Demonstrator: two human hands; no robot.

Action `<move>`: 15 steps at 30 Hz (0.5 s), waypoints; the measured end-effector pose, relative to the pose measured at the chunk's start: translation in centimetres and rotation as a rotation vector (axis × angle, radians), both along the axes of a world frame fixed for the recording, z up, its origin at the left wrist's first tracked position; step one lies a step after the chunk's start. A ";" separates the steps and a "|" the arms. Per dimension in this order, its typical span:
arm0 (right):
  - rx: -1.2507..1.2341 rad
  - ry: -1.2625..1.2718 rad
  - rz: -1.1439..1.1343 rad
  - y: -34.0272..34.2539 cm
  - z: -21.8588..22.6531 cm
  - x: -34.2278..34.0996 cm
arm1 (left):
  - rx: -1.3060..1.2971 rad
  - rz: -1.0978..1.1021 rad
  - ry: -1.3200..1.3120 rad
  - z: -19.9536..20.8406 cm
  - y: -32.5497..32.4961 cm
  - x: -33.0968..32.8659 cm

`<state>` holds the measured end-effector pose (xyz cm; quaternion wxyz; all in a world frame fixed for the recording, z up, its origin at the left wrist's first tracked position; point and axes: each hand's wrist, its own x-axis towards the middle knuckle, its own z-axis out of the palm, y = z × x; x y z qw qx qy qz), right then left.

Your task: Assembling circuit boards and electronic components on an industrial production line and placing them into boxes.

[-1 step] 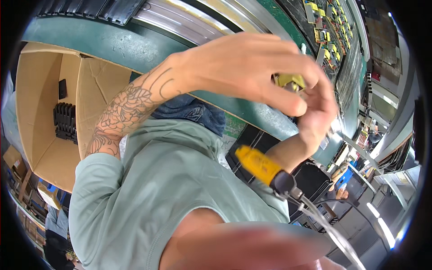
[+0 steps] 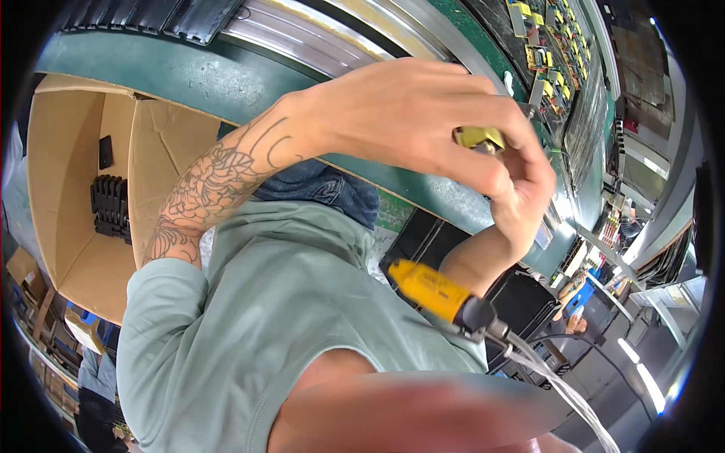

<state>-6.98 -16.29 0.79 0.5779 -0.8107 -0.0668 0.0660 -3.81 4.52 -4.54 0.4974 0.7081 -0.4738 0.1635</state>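
Observation:
Over the bench, my left hand [image 2: 408, 117] curls its thumb and fingers around a small yellow component [image 2: 479, 139], which looks like the yellow-topped parts on the boards nearby. Most of the component is hidden by the fingers. My right hand [image 2: 522, 211] meets the left one from the right with its fingers bent in, and whatever it grips is covered. Below the hands hangs a yellow and black handheld tool [image 2: 434, 291] with clear tubing at its rear end. Neither hand touches the tool.
An open cardboard box [image 2: 64, 196] stands at the left with black parts [image 2: 110, 205] inside. Black trays [image 2: 192, 19] lie at the far left of the green bench [image 2: 151, 68]. Several circuit boards [image 2: 540, 57] sit at the far right. Another person's hand [image 2: 576, 325] shows farther right.
My right hand has shifted slightly down and left, close against the left hand. The component is a little tilted, and the yellow tool has swung slightly left and down.

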 end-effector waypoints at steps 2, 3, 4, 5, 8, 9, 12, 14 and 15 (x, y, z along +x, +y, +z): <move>-0.048 -0.028 0.026 -0.1 0.0 -0.2 | 0.012 0.040 0.036 0.2 0.3 0.2; -0.092 -0.047 0.060 -0.3 -0.2 -0.3 | 0.026 0.088 0.079 0.4 0.5 0.4; -0.136 -0.065 0.096 -0.4 -0.3 -0.4 | 0.041 0.138 0.124 0.5 0.6 0.6; -0.181 -0.083 0.131 -0.4 -0.4 -0.4 | 0.056 0.189 0.169 0.5 0.8 0.7; -0.236 -0.213 0.197 0.0 -0.7 -0.4 | 0.200 0.259 0.143 0.0 1.0 0.7; -0.266 -0.277 0.228 0.2 -0.8 -0.4 | 0.269 0.293 0.130 -0.2 1.0 0.7; -0.231 -0.344 0.230 -0.1 -1.0 -0.3 | 0.351 0.341 0.121 -0.4 0.9 0.7; -0.105 -0.349 0.167 -0.7 -1.2 -0.1 | 0.371 0.367 0.125 -0.4 0.8 0.5; -0.041 -0.350 0.136 -0.8 -1.4 -0.1 | 0.382 0.381 0.128 -0.4 0.8 0.5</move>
